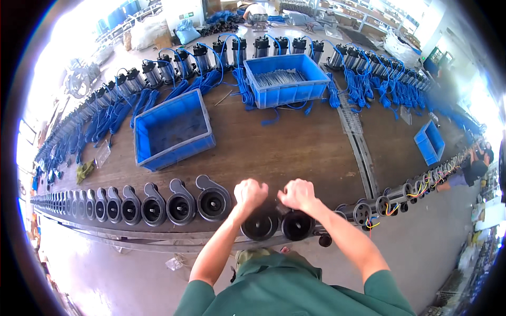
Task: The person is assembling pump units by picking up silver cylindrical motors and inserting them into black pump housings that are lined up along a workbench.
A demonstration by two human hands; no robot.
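Note:
My left hand (249,194) is closed into a fist just above a black round pump housing (260,225) at the near edge of the long brown workbench (279,152). My right hand (298,194) is closed the same way above a second black housing (298,225) beside the first. Whether either hand grips something small is hidden by the fingers. A row of the same black housings (153,206) runs off to the left along the near edge.
Two blue crates stand on the bench, one empty (173,130) and one holding grey metal parts (286,79); a smaller one (429,142) lies right. Pump motors with blue cables (221,52) line the far edge. Wired motors (385,204) line the right near edge.

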